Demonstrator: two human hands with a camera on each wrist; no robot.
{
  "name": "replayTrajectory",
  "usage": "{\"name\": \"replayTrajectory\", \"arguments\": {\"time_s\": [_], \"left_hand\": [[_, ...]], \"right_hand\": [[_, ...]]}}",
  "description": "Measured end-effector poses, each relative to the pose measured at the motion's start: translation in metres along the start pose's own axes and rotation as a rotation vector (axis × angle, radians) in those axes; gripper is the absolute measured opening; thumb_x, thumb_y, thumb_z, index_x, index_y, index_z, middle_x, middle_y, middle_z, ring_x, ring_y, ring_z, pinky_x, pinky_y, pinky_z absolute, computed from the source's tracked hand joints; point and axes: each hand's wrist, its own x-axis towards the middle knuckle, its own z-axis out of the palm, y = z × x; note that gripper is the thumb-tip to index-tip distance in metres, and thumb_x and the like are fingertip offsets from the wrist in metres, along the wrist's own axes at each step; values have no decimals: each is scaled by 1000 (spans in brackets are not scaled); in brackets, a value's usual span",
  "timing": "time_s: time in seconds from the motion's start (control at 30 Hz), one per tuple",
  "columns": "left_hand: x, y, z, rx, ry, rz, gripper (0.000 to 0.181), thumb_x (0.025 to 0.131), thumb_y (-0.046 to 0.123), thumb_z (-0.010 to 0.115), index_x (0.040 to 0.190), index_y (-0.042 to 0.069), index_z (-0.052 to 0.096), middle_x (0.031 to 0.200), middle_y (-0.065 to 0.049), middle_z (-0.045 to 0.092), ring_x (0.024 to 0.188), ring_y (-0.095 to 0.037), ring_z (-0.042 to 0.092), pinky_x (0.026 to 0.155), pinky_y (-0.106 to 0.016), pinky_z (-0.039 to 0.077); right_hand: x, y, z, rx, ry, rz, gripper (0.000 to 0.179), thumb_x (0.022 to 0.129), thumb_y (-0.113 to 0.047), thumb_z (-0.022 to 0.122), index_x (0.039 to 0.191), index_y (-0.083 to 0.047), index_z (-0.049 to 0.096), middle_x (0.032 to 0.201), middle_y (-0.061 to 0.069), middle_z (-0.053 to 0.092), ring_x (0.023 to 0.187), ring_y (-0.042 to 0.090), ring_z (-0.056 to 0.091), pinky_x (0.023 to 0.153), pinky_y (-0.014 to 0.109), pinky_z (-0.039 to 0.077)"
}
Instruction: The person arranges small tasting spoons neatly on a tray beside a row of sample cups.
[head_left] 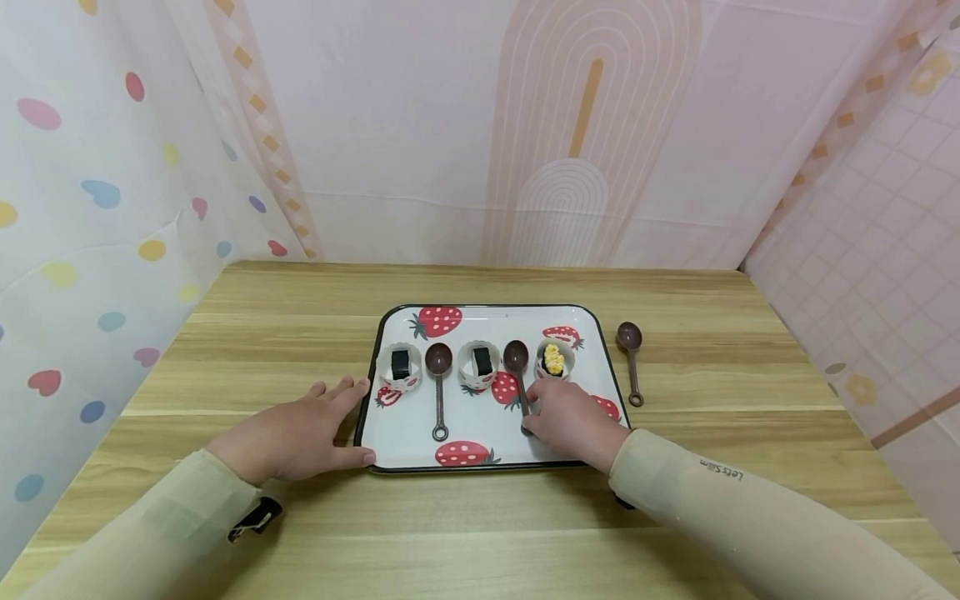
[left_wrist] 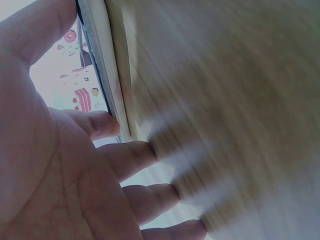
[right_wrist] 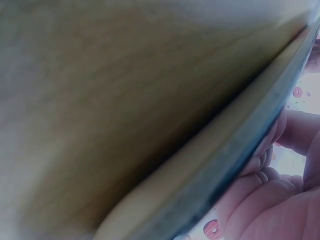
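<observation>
My right hand (head_left: pixel 573 423) is over the right part of a white strawberry-print tray (head_left: pixel 412 450), its thumb and fingers pinching the handle of a brown measuring spoon (head_left: pixel 516 357). That spoon lies between two paper cups: the middle cup (head_left: pixel 467 379), with a black-wrapped sushi piece (head_left: pixel 482 362), and the right cup, with yellow-topped sushi (head_left: pixel 553 359). In the right wrist view the fingers (right_wrist: pixel 250 195) are curled, with the spoon hidden. At the tray's left edge rests my left hand (head_left: pixel 292 433), thumb and fingers spread; the left wrist view shows its palm (left_wrist: pixel 65 180).
A left paper cup (head_left: pixel 408 383) holds another black-wrapped sushi piece (head_left: pixel 401 364). Right of it on the tray lies a second brown spoon (head_left: pixel 438 360). A third spoon (head_left: pixel 630 337) lies on the wooden table (head_left: pixel 697 350) beyond the tray's right edge. Patterned curtains (head_left: pixel 405 125) stand behind.
</observation>
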Motion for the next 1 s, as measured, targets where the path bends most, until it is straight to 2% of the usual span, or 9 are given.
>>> {"name": "replayTrajectory", "arguments": {"time_s": [1.0], "left_hand": [[1, -1, 1, 1, -1, -1, 115, 86, 78, 67, 164, 2, 31, 166, -32, 33, 148, -65, 31, 109, -73, 43]], "right_hand": [[1, 2, 3, -24, 13, -9, 35, 97, -20, 77, 129, -5, 71, 81, 3, 68, 65, 17, 59, 53, 27, 45]]}}
